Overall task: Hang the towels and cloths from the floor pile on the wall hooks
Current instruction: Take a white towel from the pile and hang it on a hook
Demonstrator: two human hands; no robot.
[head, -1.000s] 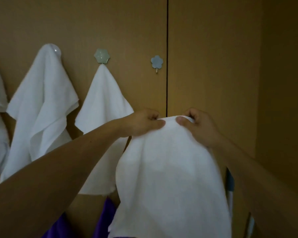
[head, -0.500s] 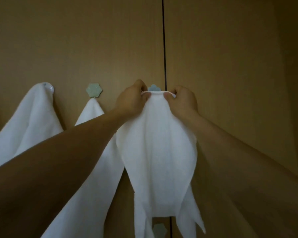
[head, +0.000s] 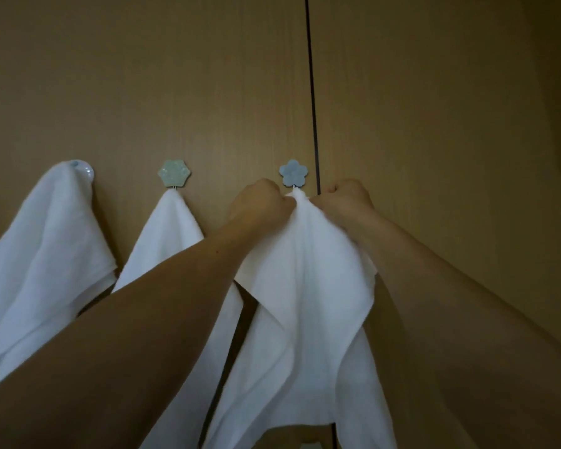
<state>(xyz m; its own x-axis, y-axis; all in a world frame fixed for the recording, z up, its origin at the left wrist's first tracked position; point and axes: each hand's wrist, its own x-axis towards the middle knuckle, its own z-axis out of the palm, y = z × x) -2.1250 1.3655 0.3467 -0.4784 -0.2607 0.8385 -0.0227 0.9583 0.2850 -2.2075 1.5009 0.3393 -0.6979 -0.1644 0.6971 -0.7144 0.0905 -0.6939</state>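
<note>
White towel (head: pixel 305 286): bunched to a peak at top, held up between both hands, the rest hanging down in loose folds. The peak sits right at the small pin under the blue flower hook (head: pixel 293 172), just above the knuckles. Can't tell whether it has caught on the pin.

Left hand (head: pixel 259 202): fingers curled, pinching the towel's top edge from the left side. Right hand (head: pixel 347 202): fingers curled, pinching the same peak from the right. The two hands are close together, with only the gathered cloth between them.

Left of the left hand: green hook (head: pixel 174 174) with a second towel (head: pixel 169 241) hanging from it, partly behind the left forearm. Further left: round hook (head: pixel 81 170) carrying a third towel (head: pixel 42 254).

Behind everything: wooden panels (head: pixel 434 124). A dark seam (head: pixel 311 92) runs down between them, ending just above the right hand.
</note>
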